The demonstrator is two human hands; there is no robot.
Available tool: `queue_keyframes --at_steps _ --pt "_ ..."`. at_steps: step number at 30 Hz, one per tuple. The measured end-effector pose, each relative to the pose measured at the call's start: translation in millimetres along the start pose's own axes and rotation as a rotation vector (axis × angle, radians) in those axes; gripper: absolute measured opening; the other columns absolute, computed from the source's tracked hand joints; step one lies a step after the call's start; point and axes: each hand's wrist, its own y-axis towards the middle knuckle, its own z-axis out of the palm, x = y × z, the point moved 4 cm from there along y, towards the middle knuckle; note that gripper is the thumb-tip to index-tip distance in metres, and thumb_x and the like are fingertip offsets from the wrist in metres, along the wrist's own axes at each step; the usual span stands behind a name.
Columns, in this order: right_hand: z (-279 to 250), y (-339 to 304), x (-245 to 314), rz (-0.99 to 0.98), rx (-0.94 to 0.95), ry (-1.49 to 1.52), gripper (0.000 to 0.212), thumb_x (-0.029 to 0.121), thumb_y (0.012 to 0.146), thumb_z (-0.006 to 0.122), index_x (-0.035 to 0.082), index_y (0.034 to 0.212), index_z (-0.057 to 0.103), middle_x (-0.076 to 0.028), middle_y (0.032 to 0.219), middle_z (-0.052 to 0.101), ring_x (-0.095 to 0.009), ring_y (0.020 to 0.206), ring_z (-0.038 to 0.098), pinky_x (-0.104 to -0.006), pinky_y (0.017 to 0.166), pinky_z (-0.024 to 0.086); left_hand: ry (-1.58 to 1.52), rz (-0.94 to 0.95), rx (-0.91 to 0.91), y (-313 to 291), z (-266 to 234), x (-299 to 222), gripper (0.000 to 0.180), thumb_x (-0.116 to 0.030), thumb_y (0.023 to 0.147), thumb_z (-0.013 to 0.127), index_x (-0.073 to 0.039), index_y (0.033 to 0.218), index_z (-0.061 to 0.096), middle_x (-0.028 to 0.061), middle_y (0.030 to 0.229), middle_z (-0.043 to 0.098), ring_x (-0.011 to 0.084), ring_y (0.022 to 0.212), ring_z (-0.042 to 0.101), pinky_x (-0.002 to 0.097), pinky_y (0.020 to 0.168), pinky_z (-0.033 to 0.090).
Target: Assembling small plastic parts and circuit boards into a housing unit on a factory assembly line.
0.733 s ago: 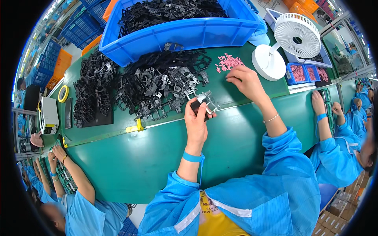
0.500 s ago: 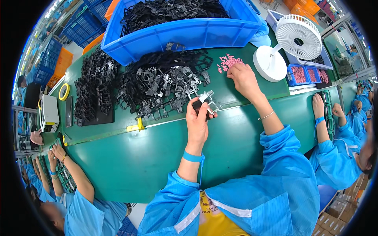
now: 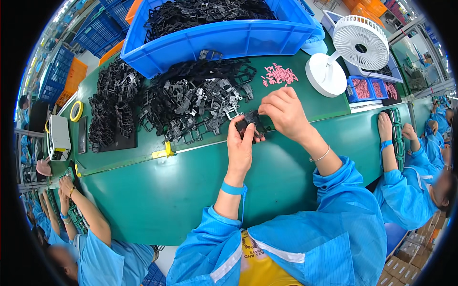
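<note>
A black plastic frame part (image 3: pixel 254 121) is gripped between the thumb and fingers of my left hand (image 3: pixel 239 148), above the green table's seam. My right hand (image 3: pixel 287 113) is right beside the part, fingertips pinched at its upper right side. What those fingers hold, if anything, is too small to make out. Beyond my right hand lies a loose heap of small pink pieces (image 3: pixel 280 75). To the left of the held part spreads a large pile of similar black frame parts (image 3: pixel 193 102).
A big blue bin (image 3: pixel 219 42) full of black parts stands behind the pile. At the right are a white fan (image 3: pixel 327 76) and small blue trays (image 3: pixel 353 95) of pink pieces. A yellow object (image 3: pixel 163 151) lies at the seam. Co-workers sit on both sides.
My right hand has come from the pink heap, left and toward me, to the held part. The part in my left hand has turned and now looks dark rather than shiny.
</note>
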Motion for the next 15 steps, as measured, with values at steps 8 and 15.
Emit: queue_keyframes --at_steps 8,15 --pt "-3 -4 -2 0.022 -0.072 0.052 0.009 0.010 0.068 0.068 0.012 0.076 0.065 0.000 0.083 0.061 -0.020 0.084 0.058 -0.0344 0.078 0.041 0.026 0.022 0.046 -2 6 -4 0.027 -0.007 0.097 0.052 -0.002 0.121 0.042 0.0056 0.080 0.054 0.0117 0.066 0.050 0.0303 0.064 0.051" --pt "11 -17 -18 0.570 0.092 0.893 0.024 0.004 0.083 0.071 0.006 0.107 0.070 -0.006 0.097 0.066 -0.012 0.085 0.063 -0.0254 0.072 0.052 0.038 0.002 0.006 -3 2 -3 0.030 -0.007 0.097 0.051 0.001 0.123 0.038 0.0072 0.080 0.054 0.0127 0.067 0.052 0.0300 0.064 0.051"
